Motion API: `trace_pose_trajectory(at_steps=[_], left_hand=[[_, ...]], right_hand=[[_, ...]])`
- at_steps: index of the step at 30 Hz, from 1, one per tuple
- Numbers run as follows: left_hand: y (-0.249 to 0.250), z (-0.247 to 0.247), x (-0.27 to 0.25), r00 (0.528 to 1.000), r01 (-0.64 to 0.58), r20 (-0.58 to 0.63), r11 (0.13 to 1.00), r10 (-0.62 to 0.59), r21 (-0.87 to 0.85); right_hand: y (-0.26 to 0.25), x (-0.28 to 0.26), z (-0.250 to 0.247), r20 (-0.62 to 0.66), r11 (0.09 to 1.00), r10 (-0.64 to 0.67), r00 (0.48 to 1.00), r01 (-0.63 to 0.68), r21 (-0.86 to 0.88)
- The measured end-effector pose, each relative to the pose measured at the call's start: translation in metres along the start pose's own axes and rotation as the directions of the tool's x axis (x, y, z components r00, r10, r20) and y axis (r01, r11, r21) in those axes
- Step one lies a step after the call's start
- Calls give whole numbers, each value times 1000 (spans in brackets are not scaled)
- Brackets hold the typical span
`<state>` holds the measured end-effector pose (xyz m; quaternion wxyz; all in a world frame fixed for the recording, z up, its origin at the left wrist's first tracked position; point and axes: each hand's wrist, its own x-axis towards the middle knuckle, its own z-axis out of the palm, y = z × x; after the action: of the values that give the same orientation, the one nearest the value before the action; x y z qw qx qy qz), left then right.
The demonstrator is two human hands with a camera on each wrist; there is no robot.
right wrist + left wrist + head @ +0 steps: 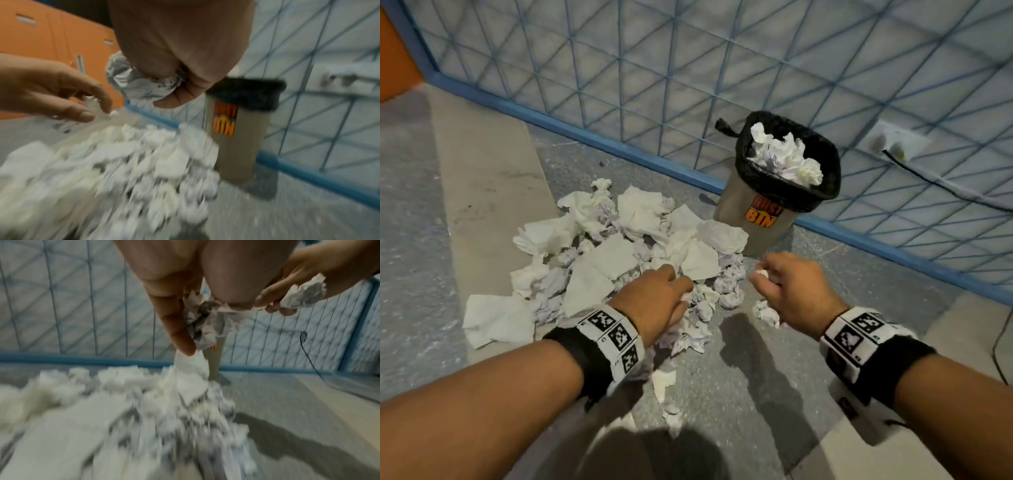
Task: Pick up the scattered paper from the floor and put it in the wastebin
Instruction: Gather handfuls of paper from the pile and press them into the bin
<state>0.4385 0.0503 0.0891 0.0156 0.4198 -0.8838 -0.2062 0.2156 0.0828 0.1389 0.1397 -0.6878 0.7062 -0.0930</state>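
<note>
A heap of crumpled white paper [616, 253] lies on the grey floor left of the wastebin [760, 219], a grey bin with a black liner and crumpled paper inside. My left hand [657, 301] hovers over the near edge of the heap and grips a crumpled paper wad [202, 326], with a white sheet hanging below it. My right hand [791, 287] is in front of the bin and grips a crumpled paper ball [141, 86]; the same ball [302, 293] shows in the left wrist view. The heap [127, 162] is blurred in both wrist views.
A wall of blue lattice over pale panels [688, 68] with a blue base rail runs behind the bin. Orange cabinets [51, 40] stand at the far left. A black cable [941, 181] runs along the wall to the right. Small paper scraps [664, 380] lie near my feet.
</note>
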Motion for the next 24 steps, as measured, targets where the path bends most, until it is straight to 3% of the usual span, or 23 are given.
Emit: trace_pose_trajectory(at_steps=[4, 7, 10, 13, 16, 21, 24], left_hand=[[8, -91, 21, 983, -47, -180, 998, 39, -41], [18, -137, 54, 957, -50, -290, 996, 25, -80], [35, -162, 102, 921, -34, -389, 991, -20, -132], [51, -166, 152, 900, -2, -431, 987, -69, -161], [68, -154, 197, 925, -1, -376, 990, -53, -143], [81, -134, 261, 945, 66, -315, 995, -85, -72], [82, -128, 286, 964, 116, -237, 993, -120, -33]], right_hand=[[-16, 55, -91, -250, 998, 24, 968, -9, 59], [-5, 98, -136, -415, 998, 38, 909, -14, 59], [26, 133, -149, -454, 999, 44, 890, -46, 6], [62, 163, -142, -435, 998, 62, 898, -58, 24], [90, 190, -129, -387, 995, 95, 917, -84, 45], [127, 230, -107, -160, 1000, -16, 987, 11, -29], [144, 232, -110, 44, 987, -137, 990, 140, -77]])
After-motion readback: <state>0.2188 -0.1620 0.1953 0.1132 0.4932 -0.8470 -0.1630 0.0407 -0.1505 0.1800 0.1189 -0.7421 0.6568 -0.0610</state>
